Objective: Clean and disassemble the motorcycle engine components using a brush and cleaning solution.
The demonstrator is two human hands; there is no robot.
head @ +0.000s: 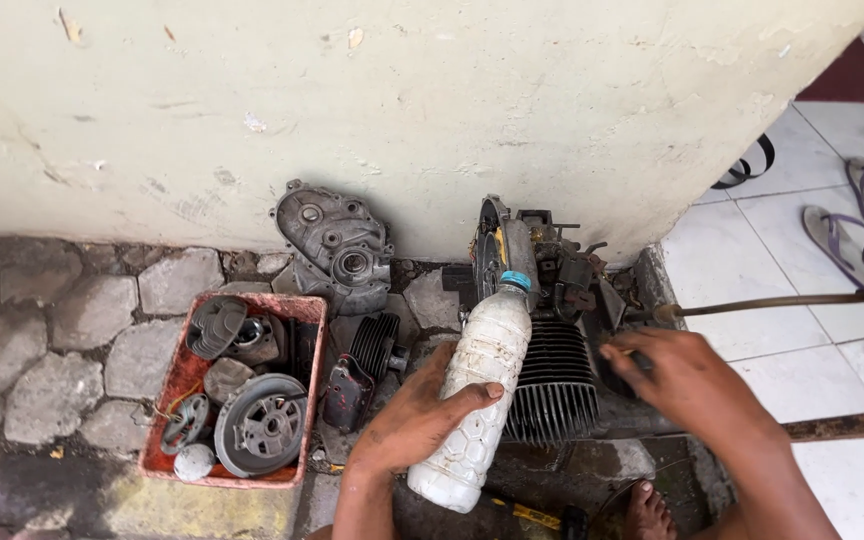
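Between the hands stands a finned engine cylinder (552, 385), just right of the left hand (414, 420), which wraps a cloudy plastic bottle (477, 390) whose blue-capped neck tilts up and away toward the wall. The right hand (687, 380) curls at the engine's (542, 270) right flank, fingertips hidden. Left of both sits a red tray (177, 385) of parts.

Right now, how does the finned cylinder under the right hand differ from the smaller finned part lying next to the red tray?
The finned cylinder is larger, still joined to the engine block, and the right hand rests beside it. The smaller finned part lies loose on the stones beside the red tray, untouched. The left hand holds a plastic bottle in front of the large one; nothing covers the small one. Both are dark, grimy ribbed metal.
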